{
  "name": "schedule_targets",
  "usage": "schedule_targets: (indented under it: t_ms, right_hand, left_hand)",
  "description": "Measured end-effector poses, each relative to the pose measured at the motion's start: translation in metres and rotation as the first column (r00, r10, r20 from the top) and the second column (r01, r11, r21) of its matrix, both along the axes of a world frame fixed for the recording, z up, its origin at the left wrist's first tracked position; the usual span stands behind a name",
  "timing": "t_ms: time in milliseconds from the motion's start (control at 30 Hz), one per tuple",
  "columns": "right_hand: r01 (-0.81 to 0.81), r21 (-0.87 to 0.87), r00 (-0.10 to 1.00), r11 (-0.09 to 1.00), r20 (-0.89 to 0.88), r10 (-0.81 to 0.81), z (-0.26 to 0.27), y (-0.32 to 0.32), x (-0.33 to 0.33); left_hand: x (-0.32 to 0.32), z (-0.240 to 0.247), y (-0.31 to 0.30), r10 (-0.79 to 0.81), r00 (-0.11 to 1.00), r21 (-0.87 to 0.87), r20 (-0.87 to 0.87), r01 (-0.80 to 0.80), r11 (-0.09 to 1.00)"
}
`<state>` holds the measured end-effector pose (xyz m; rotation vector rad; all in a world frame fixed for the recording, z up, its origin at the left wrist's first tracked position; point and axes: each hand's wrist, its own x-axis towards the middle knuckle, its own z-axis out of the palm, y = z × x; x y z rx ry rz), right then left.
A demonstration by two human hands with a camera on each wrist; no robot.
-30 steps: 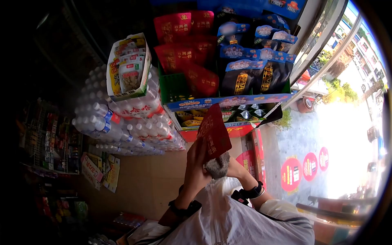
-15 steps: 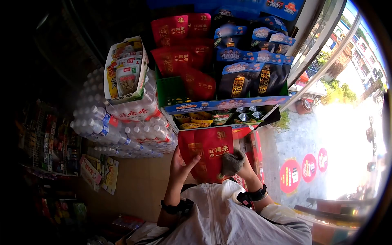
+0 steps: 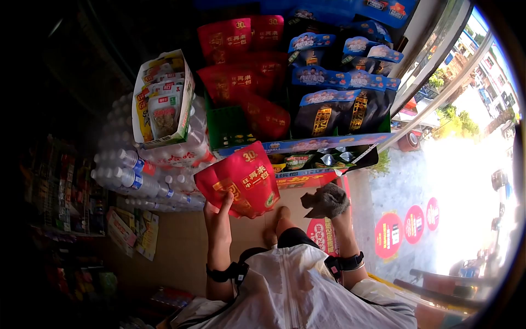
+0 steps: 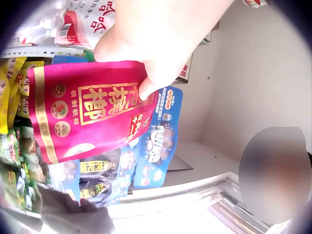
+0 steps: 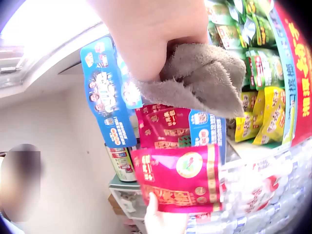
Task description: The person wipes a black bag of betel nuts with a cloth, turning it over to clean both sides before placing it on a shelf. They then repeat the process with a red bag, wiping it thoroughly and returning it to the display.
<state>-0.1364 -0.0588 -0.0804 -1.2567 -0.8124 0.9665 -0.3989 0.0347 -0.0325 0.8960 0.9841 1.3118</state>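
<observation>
In the head view my left hand (image 3: 218, 220) grips a red snack pouch (image 3: 241, 181) with gold lettering by its lower left part, thumb across the printed front. The pouch is tilted, in front of the display. To the right of it and apart from it, my right hand (image 3: 343, 223) holds a crumpled grey cloth (image 3: 327, 202). Seen from the left wrist, the pouch (image 4: 87, 114) hangs from thumb and fingers, with the cloth (image 4: 73, 212) at the lower edge. The right wrist view shows the fuzzy cloth (image 5: 204, 73) bunched under my right hand (image 5: 151, 34).
A display box (image 3: 329, 143) ahead bears red pouches (image 3: 224, 41) and black pouches (image 3: 324, 116) with blue tops. Small yellow and green packets (image 3: 298, 162) sit one tier lower. Left stand packs of water bottles (image 3: 131, 172) with a carton (image 3: 161, 143) of packets on top.
The pouch turned from a steep slant to face up, then moved left with my left hand. My right hand drew the cloth off the pouch's right edge and away to the right.
</observation>
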Motion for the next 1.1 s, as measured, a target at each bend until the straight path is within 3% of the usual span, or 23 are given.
schedule_targets:
  t_ms: [33,100,133,167,233,267,300,367,400,433,500,567,633,700,767,833,867,900,933,967,1000,1033,1100]
  right_hand:
    - [-0.001,-0.003,1.0,1.0,-0.002,0.001,0.0,0.004,0.004]
    - [-0.105,-0.02,0.947,0.994,0.303,0.106,-0.001,0.011,0.01]
    - [-0.11,-0.028,0.947,0.994,0.299,0.113,-0.001,0.013,0.011]
    - [-0.14,-0.04,0.971,0.989,0.188,0.145,-0.001,0.017,0.01]
    - [-0.199,-0.042,0.98,0.979,-0.038,0.198,0.003,0.027,0.006]
    - [-0.144,-0.041,0.983,0.989,-0.124,0.138,0.024,0.034,0.001]
    - [-0.147,-0.038,0.981,0.988,-0.13,0.141,0.009,0.04,0.009]
    - [-0.255,0.046,0.912,0.966,0.343,0.225,-0.017,0.059,0.026]
    - [-0.263,0.046,0.867,0.964,0.45,0.215,-0.012,0.065,0.033]
    - [-0.321,-0.118,0.81,0.94,0.48,0.337,-0.002,0.072,0.041]
    - [-0.208,-0.261,0.837,0.943,0.452,0.31,-0.003,0.086,0.048]
    - [-0.238,-0.263,0.824,0.935,0.455,0.338,-0.008,0.096,0.062]
    - [-0.272,-0.26,0.808,0.926,0.46,0.367,-0.008,0.107,0.066]
    - [-0.217,-0.258,0.853,0.942,0.42,0.311,-0.002,0.115,0.067]
    - [-0.158,-0.265,0.887,0.951,0.386,0.255,-0.019,0.128,0.068]
    - [-0.262,-0.3,0.757,0.917,0.525,0.388,-0.024,0.138,0.073]
    - [-0.281,-0.489,0.66,0.826,0.526,0.536,-0.019,0.146,0.073]
    - [-0.288,-0.488,0.657,0.824,0.526,0.541,-0.02,0.146,0.072]
    - [-0.337,-0.203,0.62,0.919,0.686,0.379,-0.019,0.144,0.07]
    - [-0.394,0.097,0.595,0.914,0.785,0.173,-0.016,0.143,0.067]
    - [-0.402,0.162,0.651,0.901,0.743,0.157,-0.011,0.139,0.066]
    - [-0.404,0.144,0.783,0.903,0.566,0.26,0.008,0.135,0.06]
    - [-0.489,0.065,0.728,0.87,0.579,0.366,0.033,0.13,0.06]
  left_hand:
    - [-0.002,0.005,0.011,0.046,0.999,0.03,-0.006,-0.046,0.998]
    - [-0.007,0.007,0.034,0.127,0.991,0.035,0.042,-0.128,0.991]
    - [-0.008,0.009,0.048,0.124,0.989,0.052,0.075,-0.128,0.99]
    - [-0.004,0.027,0.059,0.107,0.988,0.009,0.11,-0.109,0.994]
    - [0.0,0.029,0.087,0.119,0.99,0.193,0.074,-0.131,0.972]
    - [0.002,0.032,0.1,0.123,0.99,0.192,0.065,-0.134,0.972]
    - [0.003,0.034,0.11,0.087,0.996,0.163,0.022,-0.089,0.983]
    - [0.006,0.036,0.126,0.053,0.998,0.133,-0.029,-0.049,0.99]
    - [0.007,0.034,0.133,0.036,0.997,0.149,-0.07,-0.026,0.988]
    - [0.007,0.031,0.14,0.02,0.994,0.165,-0.111,-0.002,0.986]
    - [0.006,0.022,0.156,-0.04,0.994,0.226,-0.102,0.062,0.972]
    - [0.004,0.016,0.168,-0.081,0.987,0.215,-0.141,0.11,0.97]
    - [0.003,0.005,0.18,-0.025,0.993,0.154,-0.112,0.042,0.987]
    - [-0.001,-0.005,0.192,-0.155,0.963,0.341,-0.221,0.225,0.913]
    - [0.007,-0.006,0.187,-0.143,0.962,0.283,-0.234,0.208,0.936]
    - [0.012,-0.009,0.186,-0.143,0.962,0.11,-0.233,0.172,0.979]
    - [0.011,-0.02,0.19,-0.157,0.949,0.162,-0.272,0.206,0.965]
    - [0.01,-0.029,0.192,-0.15,0.95,0.162,-0.274,0.199,0.966]
    - [0.011,-0.032,0.192,-0.088,0.955,0.138,-0.283,0.131,0.982]
    - [0.011,-0.034,0.193,-0.025,0.956,0.114,-0.293,0.061,0.992]
    - [0.014,-0.036,0.193,0.016,0.97,0.143,-0.244,0.02,0.99]
    - [0.015,-0.035,0.195,0.02,0.97,0.147,-0.243,0.017,0.989]
    - [0.015,-0.035,0.197,-0.01,0.976,0.03,-0.22,0.017,0.999]
